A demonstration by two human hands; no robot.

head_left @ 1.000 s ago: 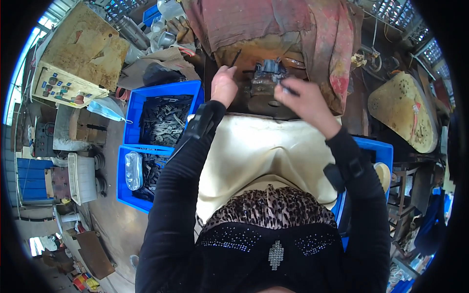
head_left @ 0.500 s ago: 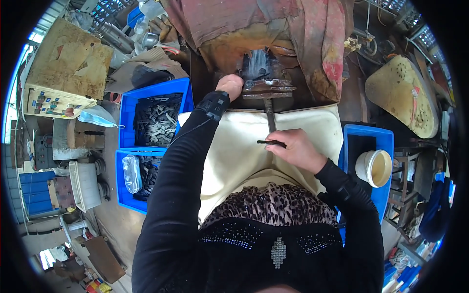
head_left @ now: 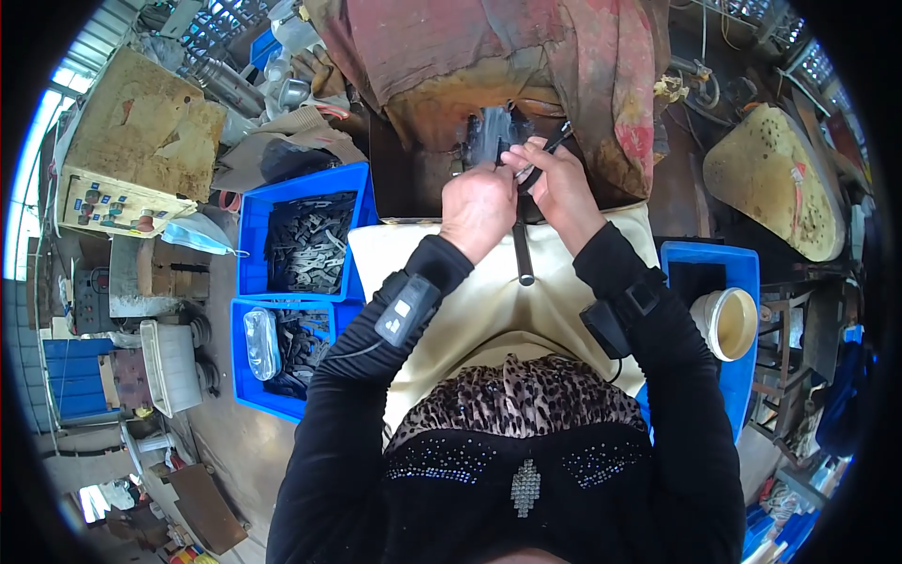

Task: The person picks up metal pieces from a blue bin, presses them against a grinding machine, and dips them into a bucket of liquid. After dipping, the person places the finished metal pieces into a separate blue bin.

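Both hands meet in front of a wet grinding or cutting fixture (head_left: 492, 132) under the cloth-draped hood. My left hand (head_left: 477, 209) has its fingers closed in a pinch, and what they hold is mostly hidden. My right hand (head_left: 562, 191) is closed on a slender dark metal piece (head_left: 561, 137) whose end sticks out past the fingers at upper right. The fingertips of both hands nearly touch. Below them a round metal lever (head_left: 523, 252) points toward me from the fixture, with neither hand on it. Much of the fixture's front is covered by my hands.
On my left stand two blue bins with dark metal parts, the far bin (head_left: 357, 202) and the near bin (head_left: 331, 318). A clear plastic package (head_left: 262, 344) lies in the near one. At right, a blue tray (head_left: 742, 390) holds a cream bucket (head_left: 707, 320). Cream cloth (head_left: 418, 282) covers my lap.
My right hand has left the lever and moved up to the fixture with the dark piece. My left hand has shifted right from the fixture's left side, toward the right hand.
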